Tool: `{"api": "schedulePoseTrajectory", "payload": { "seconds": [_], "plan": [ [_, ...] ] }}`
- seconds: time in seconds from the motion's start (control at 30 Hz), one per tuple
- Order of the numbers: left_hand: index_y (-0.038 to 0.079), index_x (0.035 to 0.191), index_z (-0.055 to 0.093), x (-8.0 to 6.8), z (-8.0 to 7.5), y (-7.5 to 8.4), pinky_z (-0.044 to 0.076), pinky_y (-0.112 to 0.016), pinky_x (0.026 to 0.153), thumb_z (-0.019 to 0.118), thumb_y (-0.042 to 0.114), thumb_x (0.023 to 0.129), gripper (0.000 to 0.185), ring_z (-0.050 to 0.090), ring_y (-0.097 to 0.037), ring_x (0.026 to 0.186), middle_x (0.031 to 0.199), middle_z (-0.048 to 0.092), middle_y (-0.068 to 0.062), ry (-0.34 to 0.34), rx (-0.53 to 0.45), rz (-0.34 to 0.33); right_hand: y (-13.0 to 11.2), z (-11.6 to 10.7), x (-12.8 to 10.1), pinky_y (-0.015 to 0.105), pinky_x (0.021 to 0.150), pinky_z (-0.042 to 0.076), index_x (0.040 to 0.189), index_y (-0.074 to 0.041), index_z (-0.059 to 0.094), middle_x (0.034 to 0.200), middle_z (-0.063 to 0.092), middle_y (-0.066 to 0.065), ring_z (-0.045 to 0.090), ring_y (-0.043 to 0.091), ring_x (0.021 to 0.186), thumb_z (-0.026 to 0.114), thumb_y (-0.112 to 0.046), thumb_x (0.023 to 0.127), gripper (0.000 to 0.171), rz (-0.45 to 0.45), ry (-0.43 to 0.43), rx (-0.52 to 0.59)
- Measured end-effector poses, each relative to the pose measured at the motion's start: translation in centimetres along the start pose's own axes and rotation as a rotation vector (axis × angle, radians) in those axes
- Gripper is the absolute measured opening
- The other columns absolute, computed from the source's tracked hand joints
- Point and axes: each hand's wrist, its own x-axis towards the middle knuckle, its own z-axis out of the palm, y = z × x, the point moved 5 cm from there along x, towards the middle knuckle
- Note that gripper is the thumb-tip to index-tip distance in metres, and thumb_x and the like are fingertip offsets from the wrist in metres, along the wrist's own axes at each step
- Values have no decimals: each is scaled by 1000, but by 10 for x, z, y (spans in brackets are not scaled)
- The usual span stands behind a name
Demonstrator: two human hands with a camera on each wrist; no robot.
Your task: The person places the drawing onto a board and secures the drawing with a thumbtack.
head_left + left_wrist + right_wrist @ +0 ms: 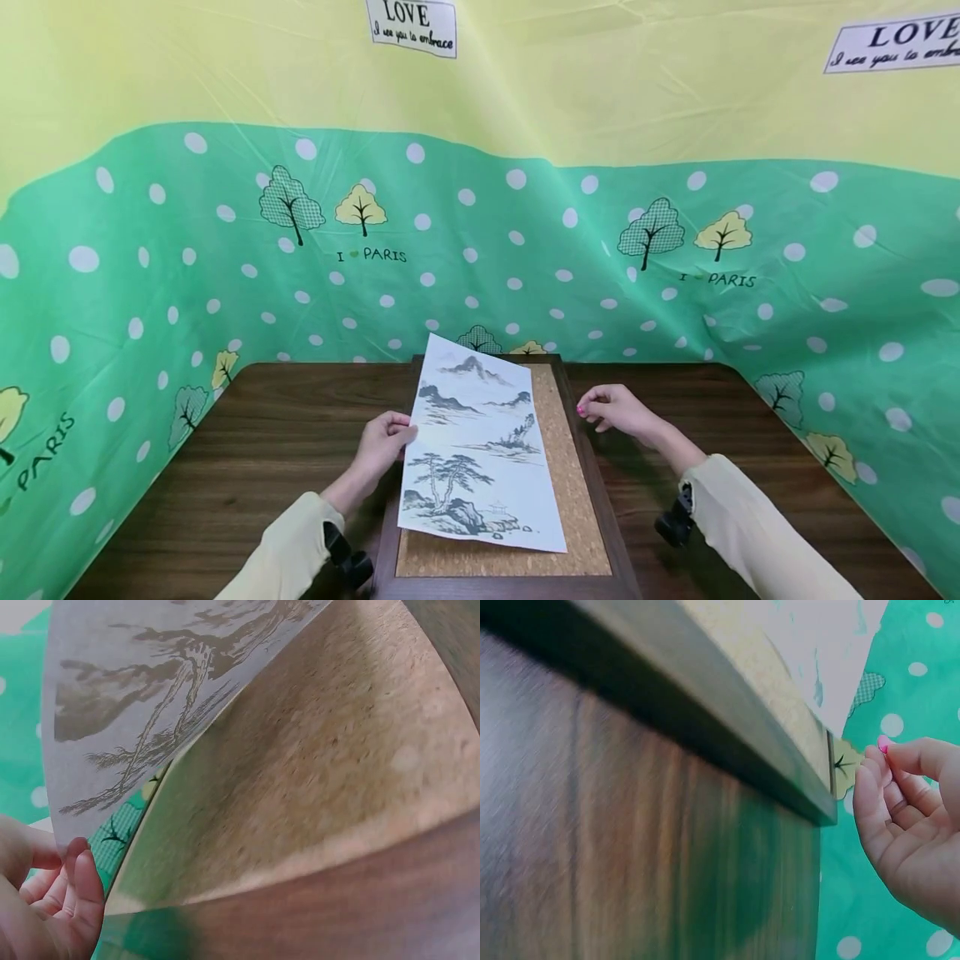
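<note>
Head cam high, facing fwd/down, wrist cams close, low, all sharing cork frame (573, 500).

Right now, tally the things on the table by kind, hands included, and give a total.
Ink landscape print: 1
Cork-backed wooden frame: 1
Hands: 2, the left hand holding the print's edge, the right hand beside the frame, holding nothing
Total: 4

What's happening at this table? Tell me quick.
A person sits at a dark wooden table with a cork-lined frame on it. The left hand pinches the left edge of an ink landscape print, lifting that side off the cork so the sheet lies askew. The right hand hovers beside the frame's right edge, fingers loosely curled, holding nothing.
</note>
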Motion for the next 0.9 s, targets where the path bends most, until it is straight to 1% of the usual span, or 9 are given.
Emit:
{"api": "schedulePoseTrajectory", "payload": {
  "seconds": [0.17,0.3,0.37,0.5,0.57,0.63,0.73,0.9],
  "plan": [
    [-7,93,56,-1,13,-4,45,-25,51,59,3,83,15,51,-9,58,73,58,-4,-35,43,17,-7,8,5,35,64,51,96,11,58,89,60,17,57,24,78,49,-7,92,21,-3,-19,14],
    [-6,93,57,-5,19,-4,47,-26,51,62,4,80,17,52,-10,59,73,58,-5,-54,106,19,-9,17,8,39,64,52,97,12,57,92,60,23,58,27,79,48,-7,93,22,-5,-27,19],
    [-7,93,57,-7,21,-3,47,-27,52,63,4,79,18,52,-10,59,74,59,-6,-54,118,20,-9,21,10,40,64,52,97,12,57,93,61,25,58,28,79,48,-7,93,22,-10,-38,25],
    [-8,94,57,-8,23,-2,48,-27,52,62,3,79,19,52,-10,57,75,59,-8,-41,129,15,-14,29,12,39,62,51,95,10,58,90,62,25,59,30,79,49,-6,92,19,-29,-72,39],
    [-8,94,57,-8,24,-3,48,-27,53,62,3,79,19,52,-11,57,76,60,-9,-41,140,13,-16,33,13,38,62,51,95,10,58,88,61,26,58,30,77,49,-6,92,18,-37,-90,45],
    [-7,94,58,-8,24,-4,48,-27,53,62,3,79,18,52,-11,58,77,60,-9,-35,157,10,-18,36,14,40,63,52,96,11,58,88,60,28,58,29,75,49,-6,92,19,-39,-101,53],
    [-6,93,58,-8,25,-6,49,-28,54,63,3,79,18,53,-12,59,77,59,-9,-36,177,14,-21,41,17,41,63,51,98,12,58,88,60,28,57,30,73,50,-6,92,20,-47,-107,53],
    [-6,93,58,-9,26,-6,49,-29,54,65,2,77,19,53,-13,61,77,57,-9,-50,201,17,-21,48,24,37,58,50,99,12,59,86,62,25,57,30,68,52,-7,91,21,-52,-101,32]
  ]
}}
